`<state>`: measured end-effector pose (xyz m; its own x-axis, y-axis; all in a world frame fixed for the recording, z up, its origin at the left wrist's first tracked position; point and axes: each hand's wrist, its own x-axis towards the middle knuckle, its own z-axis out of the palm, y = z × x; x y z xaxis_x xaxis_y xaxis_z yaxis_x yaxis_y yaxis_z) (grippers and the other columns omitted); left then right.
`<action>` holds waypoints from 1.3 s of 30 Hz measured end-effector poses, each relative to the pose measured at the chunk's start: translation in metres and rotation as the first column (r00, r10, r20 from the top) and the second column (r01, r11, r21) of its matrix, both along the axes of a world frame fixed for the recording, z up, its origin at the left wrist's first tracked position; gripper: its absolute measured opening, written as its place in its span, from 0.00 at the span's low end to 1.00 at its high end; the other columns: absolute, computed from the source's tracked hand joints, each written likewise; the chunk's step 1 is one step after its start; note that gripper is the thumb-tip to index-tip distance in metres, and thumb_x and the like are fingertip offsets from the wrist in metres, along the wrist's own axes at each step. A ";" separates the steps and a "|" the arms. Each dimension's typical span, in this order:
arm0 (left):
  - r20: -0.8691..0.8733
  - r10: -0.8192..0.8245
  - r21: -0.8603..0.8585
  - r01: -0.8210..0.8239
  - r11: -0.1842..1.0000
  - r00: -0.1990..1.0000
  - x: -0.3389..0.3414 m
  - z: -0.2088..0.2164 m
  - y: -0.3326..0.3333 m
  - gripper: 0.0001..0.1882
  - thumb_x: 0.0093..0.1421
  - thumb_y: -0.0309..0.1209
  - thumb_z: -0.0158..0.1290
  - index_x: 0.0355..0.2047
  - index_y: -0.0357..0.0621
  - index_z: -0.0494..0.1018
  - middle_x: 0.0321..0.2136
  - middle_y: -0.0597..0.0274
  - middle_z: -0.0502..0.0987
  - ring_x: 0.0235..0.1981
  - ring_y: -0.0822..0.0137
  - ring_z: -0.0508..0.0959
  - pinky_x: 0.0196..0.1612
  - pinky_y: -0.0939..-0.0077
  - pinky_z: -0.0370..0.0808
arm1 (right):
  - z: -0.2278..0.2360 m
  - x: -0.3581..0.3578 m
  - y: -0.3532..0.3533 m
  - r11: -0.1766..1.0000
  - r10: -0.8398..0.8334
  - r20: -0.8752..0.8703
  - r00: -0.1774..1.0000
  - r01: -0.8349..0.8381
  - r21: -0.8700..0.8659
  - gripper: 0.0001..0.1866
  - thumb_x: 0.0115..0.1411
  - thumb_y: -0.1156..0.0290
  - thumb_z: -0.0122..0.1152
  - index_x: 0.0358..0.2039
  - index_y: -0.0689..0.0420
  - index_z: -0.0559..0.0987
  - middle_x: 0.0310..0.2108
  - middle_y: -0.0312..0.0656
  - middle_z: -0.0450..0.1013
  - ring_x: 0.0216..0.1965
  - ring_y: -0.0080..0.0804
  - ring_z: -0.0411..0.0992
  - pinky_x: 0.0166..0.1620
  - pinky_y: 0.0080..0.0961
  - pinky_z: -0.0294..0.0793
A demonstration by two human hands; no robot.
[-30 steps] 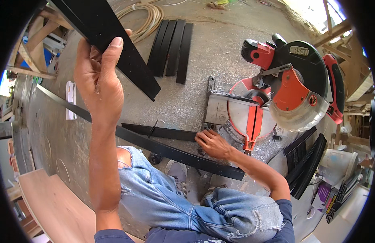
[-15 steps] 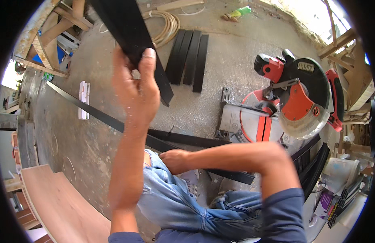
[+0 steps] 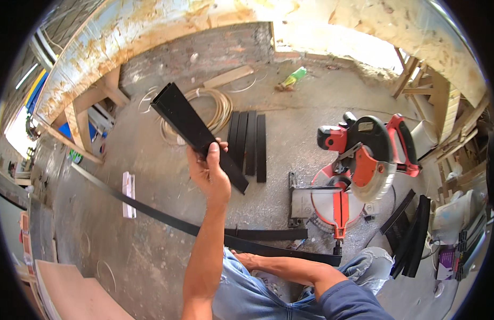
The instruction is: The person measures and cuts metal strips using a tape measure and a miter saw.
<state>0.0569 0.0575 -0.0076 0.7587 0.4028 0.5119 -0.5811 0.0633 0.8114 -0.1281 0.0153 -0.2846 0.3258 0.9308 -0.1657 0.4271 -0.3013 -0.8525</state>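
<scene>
My left hand [image 3: 210, 173] grips a short black rectangular tube [image 3: 189, 118], its thumb on the upper face. The tube slants up to the left, and its hollow end shows at the top. Low in the view, my right hand [image 3: 246, 259] is by my left knee, beside a long black tube [image 3: 156, 214] that runs across the floor; its fingers are mostly hidden. Beyond the held piece, several short black tubes [image 3: 261, 149] lie side by side on the concrete floor. To the right of them stands a red and black mitre saw [image 3: 340, 205].
Behind the held tube lies a coiled beige hose [image 3: 221, 109]. A green bottle [image 3: 295, 77] and a wooden board [image 3: 228, 76] are near the back wall. More black tubes [image 3: 409, 237] lie at right. Wooden panels [image 3: 71, 290] are at lower left, a pale block [image 3: 129, 194] at left.
My view has tilted up, showing the wall and a stained beam. My left hand, still gripping the short tube, now appears lower and further right. My right hand stays by the knee.
</scene>
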 end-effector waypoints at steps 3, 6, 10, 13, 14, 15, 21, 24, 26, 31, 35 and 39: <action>-0.002 0.002 -0.053 -0.003 0.999 1.000 -0.005 0.011 0.004 0.09 0.69 0.28 0.49 0.47 0.38 0.68 0.35 0.59 0.78 0.34 0.68 0.78 0.44 0.70 0.76 | 0.037 0.016 -0.010 0.963 -0.088 -0.401 0.912 -0.025 -0.267 0.31 0.64 0.51 0.56 0.64 0.53 0.70 0.59 0.53 0.71 0.57 0.50 0.73 0.61 0.45 0.69; 0.004 -0.019 -0.029 0.019 0.999 1.000 -0.012 0.021 0.006 0.07 0.67 0.26 0.50 0.43 0.38 0.71 0.33 0.59 0.78 0.33 0.68 0.78 0.42 0.69 0.76 | 0.050 0.011 -0.029 0.878 -0.463 -0.517 0.720 0.294 -0.378 0.32 0.63 0.45 0.57 0.58 0.56 0.75 0.57 0.56 0.71 0.55 0.49 0.74 0.57 0.41 0.73; -0.073 -0.154 -0.122 0.145 0.982 0.985 -0.012 0.027 0.022 0.19 0.66 0.28 0.51 0.56 0.38 0.68 0.36 0.59 0.77 0.35 0.66 0.78 0.44 0.67 0.77 | 0.090 -0.003 -0.050 0.718 -0.684 -0.137 0.716 0.629 -0.299 0.30 0.58 0.45 0.65 0.48 0.58 0.76 0.48 0.58 0.70 0.45 0.54 0.75 0.55 0.43 0.73; -0.069 -0.324 -0.431 0.265 0.863 0.944 -0.019 0.046 0.036 0.17 0.65 0.30 0.51 0.52 0.35 0.70 0.35 0.58 0.77 0.35 0.65 0.78 0.43 0.66 0.77 | 0.164 0.018 -0.077 0.680 -0.719 -0.067 0.691 0.682 -0.270 0.33 0.50 0.47 0.75 0.43 0.61 0.73 0.47 0.57 0.65 0.49 0.45 0.72 0.51 0.42 0.76; -0.053 -0.398 -0.502 0.320 0.803 0.916 -0.019 0.047 0.042 0.20 0.66 0.33 0.52 0.55 0.36 0.68 0.37 0.58 0.75 0.38 0.63 0.77 0.46 0.62 0.77 | 0.177 0.024 -0.089 0.629 -0.774 -0.072 0.629 0.749 -0.208 0.31 0.51 0.49 0.75 0.40 0.60 0.72 0.43 0.55 0.67 0.41 0.40 0.74 0.43 0.38 0.79; -0.053 -0.410 -0.499 0.331 0.800 0.910 -0.018 0.045 0.040 0.20 0.66 0.33 0.52 0.55 0.36 0.68 0.37 0.58 0.75 0.38 0.63 0.77 0.46 0.62 0.77 | 0.193 0.030 -0.105 0.561 -0.827 -0.081 0.556 0.814 -0.151 0.29 0.52 0.51 0.75 0.37 0.60 0.70 0.39 0.52 0.69 0.33 0.35 0.75 0.36 0.35 0.82; 0.031 -0.638 -0.659 0.495 0.566 0.770 -0.029 0.038 0.008 0.20 0.70 0.41 0.48 0.54 0.41 0.69 0.39 0.55 0.73 0.43 0.58 0.74 0.52 0.56 0.72 | 0.278 0.072 -0.187 0.080 -0.798 -0.567 0.206 0.968 0.239 0.15 0.64 0.64 0.64 0.33 0.58 0.66 0.28 0.41 0.72 0.24 0.24 0.76 0.16 0.18 0.70; -0.024 -0.678 -0.616 0.523 0.589 0.735 -0.037 0.040 -0.020 0.18 0.71 0.41 0.47 0.53 0.42 0.68 0.41 0.53 0.75 0.44 0.57 0.75 0.52 0.56 0.73 | 0.305 0.088 -0.216 -0.104 -0.780 -0.610 0.140 0.932 0.347 0.13 0.69 0.61 0.51 0.41 0.60 0.69 0.32 0.43 0.72 0.26 0.29 0.76 0.20 0.24 0.74; -0.083 -0.731 -0.601 0.551 0.578 0.677 -0.041 0.034 -0.034 0.17 0.71 0.41 0.47 0.53 0.42 0.68 0.41 0.53 0.76 0.44 0.57 0.76 0.52 0.56 0.73 | 0.301 0.094 -0.233 -0.161 -0.656 -0.741 0.147 0.931 0.328 0.18 0.69 0.58 0.49 0.47 0.62 0.71 0.35 0.44 0.71 0.28 0.32 0.77 0.22 0.28 0.75; -0.155 -0.790 -0.564 0.603 0.563 0.593 -0.048 0.023 -0.075 0.13 0.71 0.36 0.49 0.52 0.44 0.68 0.42 0.52 0.77 0.45 0.57 0.77 0.52 0.57 0.73 | 0.292 0.091 -0.250 -0.115 -0.736 -0.659 0.152 0.932 0.344 0.19 0.66 0.68 0.57 0.54 0.60 0.68 0.42 0.43 0.70 0.36 0.26 0.75 0.28 0.22 0.75; -0.263 -0.788 -0.578 0.564 0.590 0.556 -0.058 0.016 -0.107 0.10 0.69 0.32 0.51 0.48 0.42 0.70 0.41 0.51 0.78 0.45 0.56 0.78 0.48 0.58 0.76 | 0.289 0.094 -0.249 0.074 -0.838 -0.473 0.271 0.917 0.393 0.23 0.64 0.64 0.63 0.54 0.59 0.69 0.46 0.44 0.70 0.38 0.26 0.74 0.33 0.23 0.74; -0.329 -0.793 -0.533 0.593 0.604 0.513 -0.066 0.006 -0.124 0.08 0.65 0.25 0.57 0.43 0.42 0.73 0.43 0.57 0.78 0.43 0.63 0.79 0.47 0.65 0.77 | 0.291 0.092 -0.253 0.188 -0.942 -0.139 0.304 0.826 0.531 0.26 0.62 0.58 0.64 0.51 0.64 0.68 0.42 0.53 0.74 0.42 0.42 0.75 0.46 0.36 0.73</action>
